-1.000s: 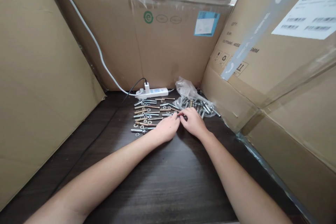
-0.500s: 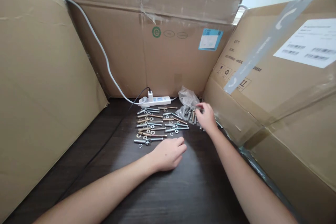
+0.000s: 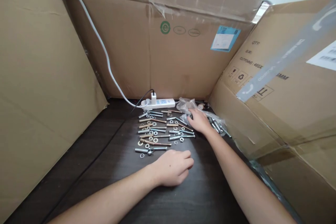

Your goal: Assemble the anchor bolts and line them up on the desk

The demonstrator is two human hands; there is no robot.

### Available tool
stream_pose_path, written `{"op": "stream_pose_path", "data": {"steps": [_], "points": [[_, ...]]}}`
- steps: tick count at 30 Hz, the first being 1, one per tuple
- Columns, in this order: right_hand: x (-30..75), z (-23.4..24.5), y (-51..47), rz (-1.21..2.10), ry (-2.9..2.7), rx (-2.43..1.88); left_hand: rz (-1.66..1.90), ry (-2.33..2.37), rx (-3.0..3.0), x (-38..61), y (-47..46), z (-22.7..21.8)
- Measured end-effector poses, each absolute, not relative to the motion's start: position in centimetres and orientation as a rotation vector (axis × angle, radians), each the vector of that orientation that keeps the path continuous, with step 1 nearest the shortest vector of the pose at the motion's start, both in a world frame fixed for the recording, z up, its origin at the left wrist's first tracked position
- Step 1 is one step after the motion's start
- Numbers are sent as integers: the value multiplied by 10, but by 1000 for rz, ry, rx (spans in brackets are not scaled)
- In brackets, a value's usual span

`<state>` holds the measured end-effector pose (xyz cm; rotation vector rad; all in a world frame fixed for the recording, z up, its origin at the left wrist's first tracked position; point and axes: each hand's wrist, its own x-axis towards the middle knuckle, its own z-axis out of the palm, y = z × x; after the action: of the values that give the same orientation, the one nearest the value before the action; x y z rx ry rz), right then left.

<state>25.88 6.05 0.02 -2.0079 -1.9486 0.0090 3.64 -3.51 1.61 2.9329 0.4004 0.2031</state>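
Observation:
Rows of silver and brass-coloured bolts with loose washers and nuts (image 3: 154,129) lie on the dark wooden table (image 3: 110,168). My left hand (image 3: 174,166) rests on the table just in front of the rows, fingers curled loosely with nothing visible in them. My right hand (image 3: 198,120) reaches forward onto the clear plastic bag (image 3: 185,105) and the heap of bolts (image 3: 217,126) beside it. Its fingers are bent down over the pile, and what they touch or hold is hidden.
Large cardboard boxes wall in the table on the left (image 3: 39,77), at the back (image 3: 168,42) and on the right (image 3: 283,84). A white power strip (image 3: 159,103) with a plugged charger lies at the back, its white cable (image 3: 99,42) running up left.
Both hands were pinched together over a bolt at the rows. The left hand drew back toward me; the right hand went to the bag and heap of bolts. The camera tilted slightly.

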Motion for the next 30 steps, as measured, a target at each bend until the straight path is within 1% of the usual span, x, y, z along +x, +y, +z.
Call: {"op": "stream_pose_path", "data": {"steps": [8,12,16,19,24,30], "points": [[256,1,45,-40,-1993,-1980,184,413,2908,37,-34,16],[257,2,29,-200,-1953,-1900,186,413,2910,37,-34,14],[271,13,26,-326,-1770,-1898,181,427,2904,38,-34,13],[283,19,39,-287,-1710,-1943,169,426,2900,38,-34,13],[280,5,55,-38,-1976,-1973,189,415,2905,38,-34,14],[274,-11,45,-72,-2064,-1917,187,404,2888,39,-33,9]]}}
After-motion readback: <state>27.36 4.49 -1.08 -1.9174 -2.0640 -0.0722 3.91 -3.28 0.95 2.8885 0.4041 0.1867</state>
